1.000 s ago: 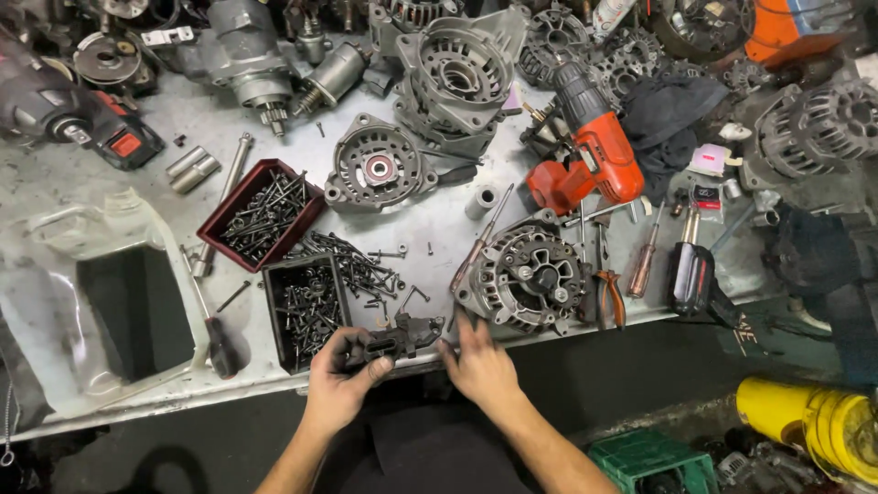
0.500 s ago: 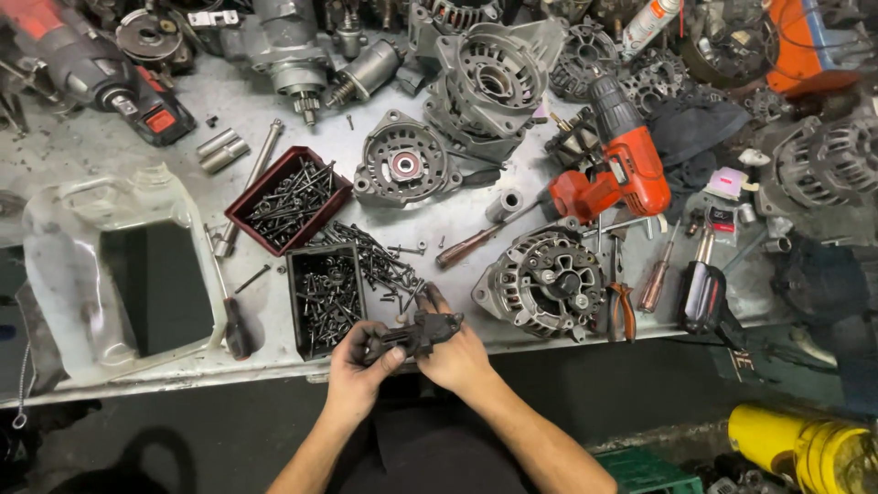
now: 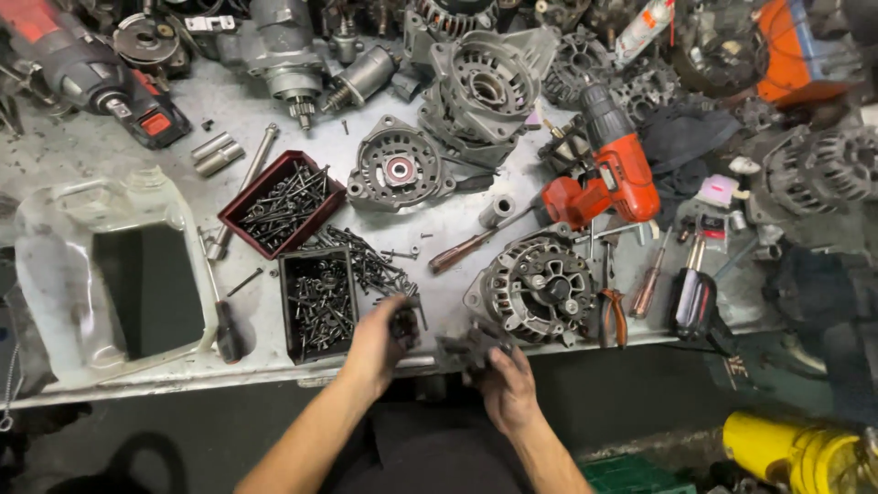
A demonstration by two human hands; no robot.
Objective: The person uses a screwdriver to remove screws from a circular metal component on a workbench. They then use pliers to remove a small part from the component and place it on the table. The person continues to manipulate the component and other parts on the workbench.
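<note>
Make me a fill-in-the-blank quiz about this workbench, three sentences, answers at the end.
1. The power drill lying on the bench is black and ____.
2. The red tray and the black tray both hold loose ____.
3. The left hand and the right hand each grip a dark metal part at the bench's ____ edge.

Missing words: red; screws; front

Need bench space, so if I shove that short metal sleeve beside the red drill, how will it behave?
The short metal sleeve looks cylindrical and lies on its side, so it would probably roll. It seems rigid, and likely heavy for its size. The red drill beside it might stop it.
</note>
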